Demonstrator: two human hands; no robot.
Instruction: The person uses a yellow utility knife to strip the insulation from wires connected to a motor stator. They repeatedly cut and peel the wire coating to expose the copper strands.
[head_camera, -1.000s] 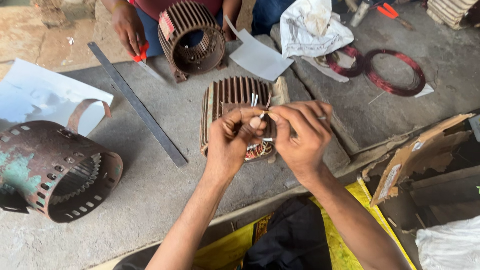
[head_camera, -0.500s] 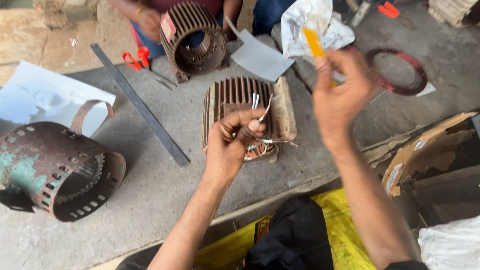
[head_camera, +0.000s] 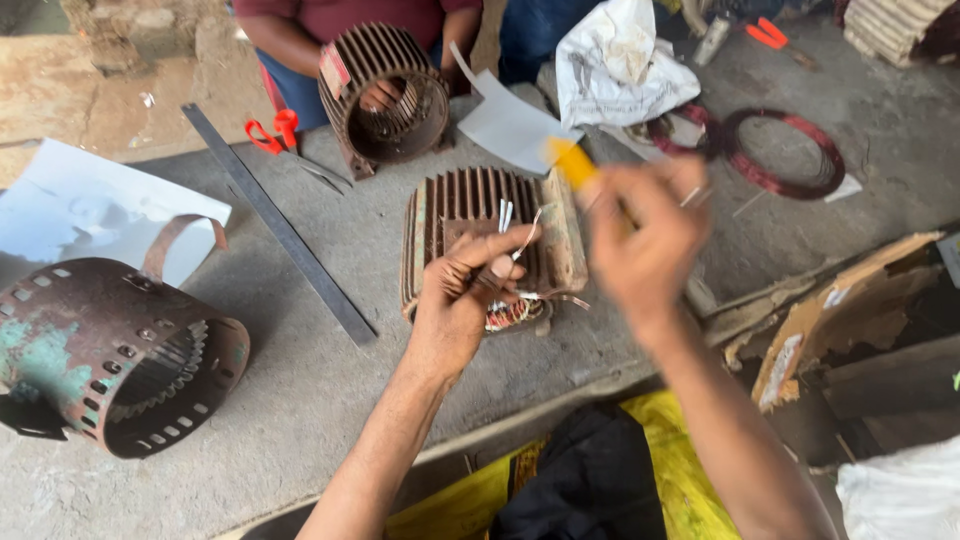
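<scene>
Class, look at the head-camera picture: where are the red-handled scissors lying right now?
The red-handled scissors lie on the grey floor in the upper left of the view, between the long flat metal bar and the ribbed motor housing in front of the other person.

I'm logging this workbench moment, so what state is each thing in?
Ribbed motor housing: on its side, windings exposed.
Left hand: pinching the wire leads.
Right hand: raised, blurred, gripping a yellow-handled tool.
Red scissors: lying shut.
Rusty drum: on its side.
</scene>
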